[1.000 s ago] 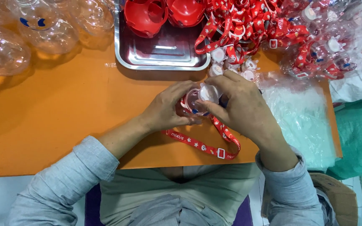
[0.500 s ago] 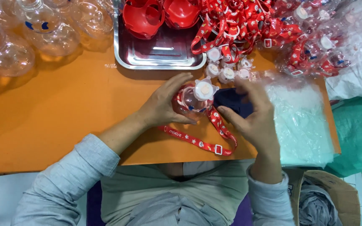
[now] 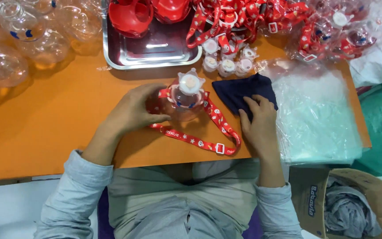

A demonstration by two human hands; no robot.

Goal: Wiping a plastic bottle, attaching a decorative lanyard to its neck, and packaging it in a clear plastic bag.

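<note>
in the head view the left hand (image 3: 131, 113) curls around a clear round bottle (image 3: 183, 102) with a white cap and red strap (image 3: 200, 132), standing on the orange table (image 3: 45, 132). the right hand (image 3: 257, 124) presses flat, fingers spread, on a dark blue cloth (image 3: 239, 90) just beside it. judging by this, 1 bottle is in the wiping step, and the next move calls for gathering the cloth while keeping the bottle steady.

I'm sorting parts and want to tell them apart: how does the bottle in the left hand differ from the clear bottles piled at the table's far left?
The held bottle wears a white cap and a red strap; the piled bottles show neither. The held bottle stands upright under the left hand; the piled ones lie jumbled, untouched. Both are clear, rounded plastic.
</note>
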